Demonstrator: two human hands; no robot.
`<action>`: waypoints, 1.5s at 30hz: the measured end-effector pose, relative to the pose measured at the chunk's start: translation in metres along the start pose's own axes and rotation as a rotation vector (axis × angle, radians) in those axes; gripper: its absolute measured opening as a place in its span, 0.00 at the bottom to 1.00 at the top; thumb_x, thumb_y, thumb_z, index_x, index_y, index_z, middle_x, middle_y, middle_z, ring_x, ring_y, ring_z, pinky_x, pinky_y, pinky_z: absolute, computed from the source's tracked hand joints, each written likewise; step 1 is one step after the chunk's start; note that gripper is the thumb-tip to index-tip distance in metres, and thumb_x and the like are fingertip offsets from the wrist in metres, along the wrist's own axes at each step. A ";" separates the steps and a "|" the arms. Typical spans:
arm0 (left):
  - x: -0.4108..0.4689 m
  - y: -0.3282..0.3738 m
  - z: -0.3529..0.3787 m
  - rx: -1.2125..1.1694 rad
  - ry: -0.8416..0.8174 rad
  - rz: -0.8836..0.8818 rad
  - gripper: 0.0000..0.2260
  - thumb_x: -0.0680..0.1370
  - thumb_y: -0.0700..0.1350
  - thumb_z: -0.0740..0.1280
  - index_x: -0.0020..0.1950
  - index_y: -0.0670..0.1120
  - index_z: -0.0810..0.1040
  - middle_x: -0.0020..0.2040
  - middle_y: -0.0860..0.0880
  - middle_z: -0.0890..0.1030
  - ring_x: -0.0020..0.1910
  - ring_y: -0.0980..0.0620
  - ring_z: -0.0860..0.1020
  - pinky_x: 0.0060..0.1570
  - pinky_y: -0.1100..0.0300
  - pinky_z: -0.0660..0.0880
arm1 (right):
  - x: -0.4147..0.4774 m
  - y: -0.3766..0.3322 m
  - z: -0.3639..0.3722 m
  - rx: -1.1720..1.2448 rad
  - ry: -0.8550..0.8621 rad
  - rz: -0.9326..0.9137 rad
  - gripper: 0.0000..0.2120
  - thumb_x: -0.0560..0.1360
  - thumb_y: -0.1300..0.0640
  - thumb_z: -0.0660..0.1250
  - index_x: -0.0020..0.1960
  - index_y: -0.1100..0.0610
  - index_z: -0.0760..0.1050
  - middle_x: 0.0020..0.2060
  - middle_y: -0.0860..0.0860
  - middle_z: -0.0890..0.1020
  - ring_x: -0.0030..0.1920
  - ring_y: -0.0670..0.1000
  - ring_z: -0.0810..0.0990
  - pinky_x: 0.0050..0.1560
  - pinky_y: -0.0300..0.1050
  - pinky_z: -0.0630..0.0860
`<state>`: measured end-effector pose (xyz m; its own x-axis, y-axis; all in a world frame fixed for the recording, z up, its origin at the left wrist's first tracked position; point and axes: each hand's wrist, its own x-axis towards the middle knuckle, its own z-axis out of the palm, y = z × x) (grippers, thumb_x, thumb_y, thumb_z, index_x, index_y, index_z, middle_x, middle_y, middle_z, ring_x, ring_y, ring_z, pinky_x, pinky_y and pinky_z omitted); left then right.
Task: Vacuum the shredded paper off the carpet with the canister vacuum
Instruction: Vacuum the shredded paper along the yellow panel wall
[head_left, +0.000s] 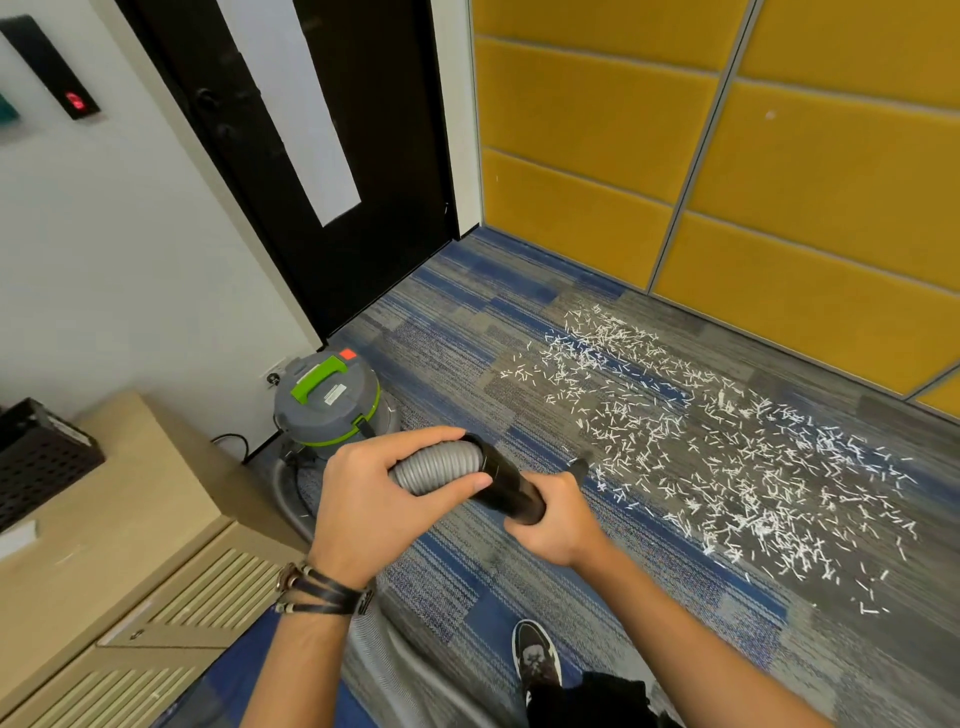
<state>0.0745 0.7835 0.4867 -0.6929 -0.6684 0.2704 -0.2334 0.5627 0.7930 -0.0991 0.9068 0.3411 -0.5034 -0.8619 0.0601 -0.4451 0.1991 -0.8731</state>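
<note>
The left hand (374, 499) wraps its fingers and thumb round the grey ribbed hose (434, 467) just behind the joint. The right hand (556, 519) grips the black tube (501, 483) just ahead of it, so both hands are closed on the vacuum's line and neither is free. The two-handed hold seems meant to split the work, with the rear hand taking the pull and twist of the hose while the front hand aims. The nozzle (579, 464) pokes out beyond the right hand, low over the carpet (467, 332) and pointing at the nearest strips. The paper (727, 452) lies scattered in a broad band ahead of and to the right of the right hand. It starts just past the nozzle and runs well out toward the yellow wall (779, 182), so very little seems to have been picked up yet. The vacuum (324, 410) stands behind the left hand, near the wall. Its cord (231, 441) runs toward a socket (272, 375), probably so that it stays off the mess and the hose can reach across. The likely start is the near edge, working outward so the strips are not trodden in.
</note>
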 end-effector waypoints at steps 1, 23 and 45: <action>-0.004 0.003 -0.002 0.005 0.005 0.008 0.21 0.66 0.65 0.78 0.55 0.58 0.88 0.49 0.64 0.87 0.49 0.65 0.85 0.54 0.59 0.81 | -0.004 -0.003 0.001 0.005 -0.001 0.001 0.20 0.65 0.65 0.72 0.31 0.43 0.67 0.24 0.39 0.75 0.24 0.43 0.71 0.30 0.30 0.63; -0.091 0.042 -0.020 -0.019 -0.021 0.118 0.20 0.65 0.63 0.81 0.55 0.59 0.88 0.50 0.64 0.87 0.50 0.64 0.85 0.55 0.60 0.81 | -0.102 -0.034 0.014 0.081 0.017 -0.023 0.15 0.66 0.60 0.71 0.31 0.45 0.68 0.24 0.41 0.72 0.25 0.43 0.67 0.30 0.36 0.63; -0.145 0.020 0.008 -0.056 -0.085 0.014 0.20 0.67 0.65 0.79 0.56 0.61 0.88 0.51 0.66 0.86 0.52 0.64 0.84 0.56 0.57 0.80 | -0.151 -0.019 0.012 -0.007 -0.003 0.019 0.09 0.65 0.48 0.68 0.32 0.45 0.68 0.23 0.39 0.73 0.24 0.43 0.70 0.30 0.32 0.65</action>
<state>0.1647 0.8951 0.4590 -0.7520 -0.6155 0.2359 -0.1865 0.5420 0.8195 -0.0062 1.0277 0.3430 -0.5096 -0.8594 0.0419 -0.4403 0.2187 -0.8708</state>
